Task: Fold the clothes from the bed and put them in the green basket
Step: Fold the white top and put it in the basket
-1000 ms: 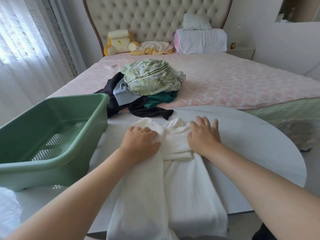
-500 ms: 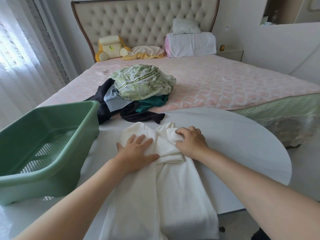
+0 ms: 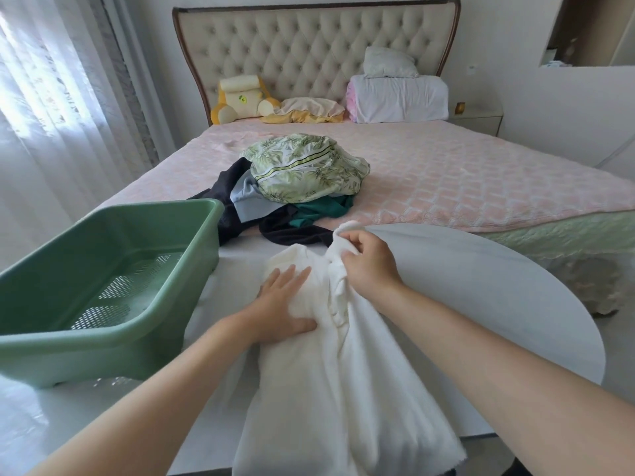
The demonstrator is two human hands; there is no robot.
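Right hand (image 3: 369, 266) pinches a bunched corner of the white garment (image 3: 347, 389), lifting it off the white table (image 3: 481, 293). Left hand (image 3: 285, 304) lies flat, fingers spread, pressing the cloth down. Green basket (image 3: 113, 341) sits just left on the table. Beyond, a pile of clothes (image 3: 295, 190) waits on the pink bed (image 3: 481, 180).

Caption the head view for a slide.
Left hand presses a white garment on the table; right hand pinches its far end; green basket alongside.

One head-worn wide-angle view, close above the tabletop's (image 3: 481, 297) near edge, facing forward-down toward the bed (image 3: 464, 180).
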